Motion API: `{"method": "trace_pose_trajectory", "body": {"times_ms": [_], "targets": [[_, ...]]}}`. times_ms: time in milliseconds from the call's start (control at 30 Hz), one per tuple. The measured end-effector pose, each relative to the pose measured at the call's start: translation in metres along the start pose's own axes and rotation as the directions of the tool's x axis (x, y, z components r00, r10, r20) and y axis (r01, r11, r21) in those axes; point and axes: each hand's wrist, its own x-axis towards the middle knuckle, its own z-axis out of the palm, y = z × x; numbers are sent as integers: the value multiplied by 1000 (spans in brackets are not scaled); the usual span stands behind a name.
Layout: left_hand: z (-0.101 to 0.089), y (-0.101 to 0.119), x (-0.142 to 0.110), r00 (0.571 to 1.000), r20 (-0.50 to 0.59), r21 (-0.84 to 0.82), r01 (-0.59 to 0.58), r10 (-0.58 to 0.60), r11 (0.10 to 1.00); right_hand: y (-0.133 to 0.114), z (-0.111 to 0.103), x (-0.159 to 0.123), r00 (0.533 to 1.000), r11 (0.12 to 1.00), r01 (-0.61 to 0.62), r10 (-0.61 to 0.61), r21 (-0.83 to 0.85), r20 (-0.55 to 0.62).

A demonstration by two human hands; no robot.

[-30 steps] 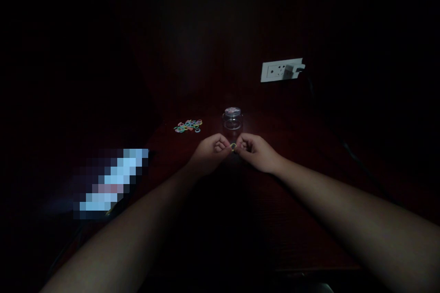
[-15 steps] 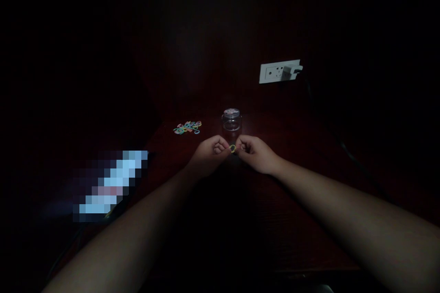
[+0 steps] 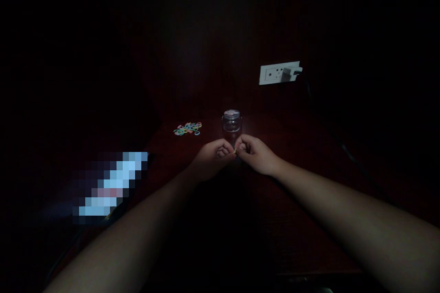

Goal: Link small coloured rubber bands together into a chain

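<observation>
Between my fingertips is a small yellow elastic band (image 3: 235, 151), mostly covered by the fingers. My left hand (image 3: 216, 157) pinches it from the left, and my right hand (image 3: 253, 152) pinches it from the right, the two hands almost touching. Just behind them a clear jar (image 3: 232, 123) stands upright with its lid (image 3: 232, 113) on; the hands hide its lower part. To the left of the jar lies a loose pile of coloured elastic bands (image 3: 187, 129), pink, blue, green and yellow.
A lit screen, blurred into blocks (image 3: 117, 183), lies at the left beside my forearm. On the back wall is a white socket plate (image 3: 271, 73) with a plug (image 3: 291, 72) in it and a dark cable running down the right. The dark red table (image 3: 275, 219) is dimly lit.
My left hand has shifted slightly right and down, closer to my right hand. The yellow band, seen as an open loop before, is now squeezed narrow between the fingertips.
</observation>
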Motion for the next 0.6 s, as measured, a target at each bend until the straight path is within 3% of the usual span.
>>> {"method": "trace_pose_trajectory", "body": {"times_ms": [333, 600], "targets": [[-3, -1, 1, 995, -99, 79, 31, -23, 996, 0, 1, -1, 1000, 1000, 1, 0, -12, 16], [-5, -4, 1, 982, -187, 164, -1, 32, 987, 4, 2, 0, 999, 1000, -2, 3, -12, 42]]}}
